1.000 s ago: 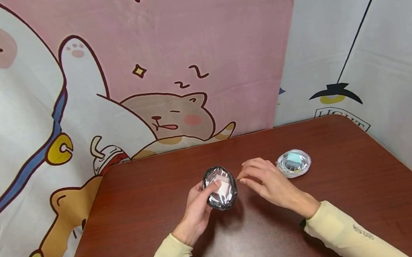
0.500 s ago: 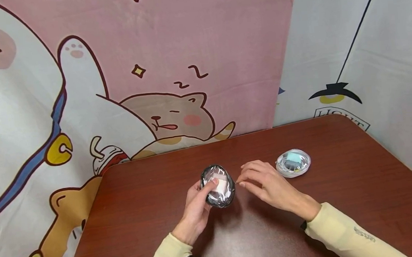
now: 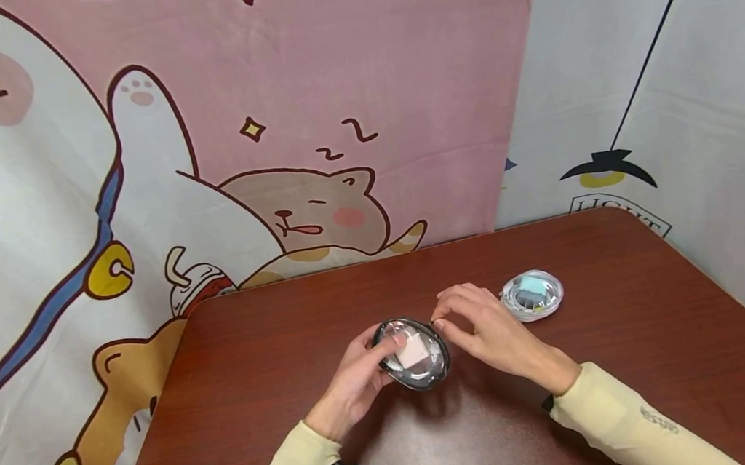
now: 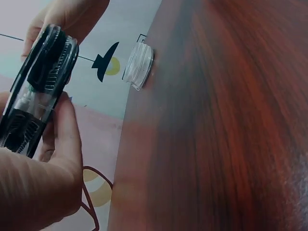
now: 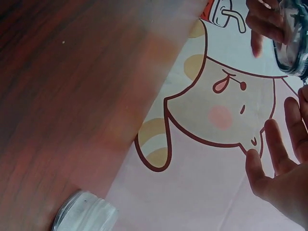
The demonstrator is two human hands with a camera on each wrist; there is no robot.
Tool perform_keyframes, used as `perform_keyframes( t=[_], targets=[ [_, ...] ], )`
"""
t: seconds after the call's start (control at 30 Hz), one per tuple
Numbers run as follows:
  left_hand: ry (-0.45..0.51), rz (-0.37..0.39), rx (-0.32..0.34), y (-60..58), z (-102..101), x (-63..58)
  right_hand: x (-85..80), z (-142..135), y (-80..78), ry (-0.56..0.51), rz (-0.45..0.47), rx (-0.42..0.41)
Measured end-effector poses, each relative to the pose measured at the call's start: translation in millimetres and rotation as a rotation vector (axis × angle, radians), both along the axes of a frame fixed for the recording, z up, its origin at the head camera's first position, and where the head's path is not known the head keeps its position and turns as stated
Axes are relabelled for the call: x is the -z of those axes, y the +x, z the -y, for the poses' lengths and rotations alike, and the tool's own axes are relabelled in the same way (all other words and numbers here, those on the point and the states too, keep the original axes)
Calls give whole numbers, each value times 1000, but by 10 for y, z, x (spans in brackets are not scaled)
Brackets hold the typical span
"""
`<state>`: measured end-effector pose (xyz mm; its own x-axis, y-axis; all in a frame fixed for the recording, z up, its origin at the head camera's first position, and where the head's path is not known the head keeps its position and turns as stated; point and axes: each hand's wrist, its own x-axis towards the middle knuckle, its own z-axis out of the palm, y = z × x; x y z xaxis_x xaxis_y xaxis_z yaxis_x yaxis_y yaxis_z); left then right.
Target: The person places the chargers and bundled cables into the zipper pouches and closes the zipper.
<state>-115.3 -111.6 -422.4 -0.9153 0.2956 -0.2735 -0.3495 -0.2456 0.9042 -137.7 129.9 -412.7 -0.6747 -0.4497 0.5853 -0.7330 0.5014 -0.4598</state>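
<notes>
My left hand [image 3: 351,380] holds a clear oval zip pouch [image 3: 433,359] with a black rim, its thumb across the front. Through the clear side shows a white block [image 3: 412,351]. In the left wrist view the pouch [image 4: 41,79] is seen edge-on, with black ribbed pieces inside. At its upper right edge, my right hand [image 3: 485,329] pinches the small zipper pull between thumb and index finger; the other fingers are spread loosely, as the right wrist view of that hand [image 5: 284,178] shows. The pull itself is mostly hidden by the fingertips.
A second clear oval pouch [image 3: 531,296] with a white rim lies on the brown table [image 3: 277,357], just beyond my right hand. Light blue and grey things are inside it. A cartoon-printed cloth [image 3: 429,111] hangs behind the table's far edge.
The black-rimmed pouch has shifted right and slightly down with my left hand, and it has turned so its clear face shows more. My right hand stays nearly in place.
</notes>
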Motion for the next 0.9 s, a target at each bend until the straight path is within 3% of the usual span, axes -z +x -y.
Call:
perform_keyframes(
  t=[0.33,0.6,0.9],
  targets=[
    [18,-24,16,7,14,32,3,3,0,-4,-4,-10],
    [-9,-27,-59,11,-11,22,13,-7,1,11,-36,1],
    [-7,-22,-92,25,-11,46,28,-25,-13,33,-58,-18]
  ],
)
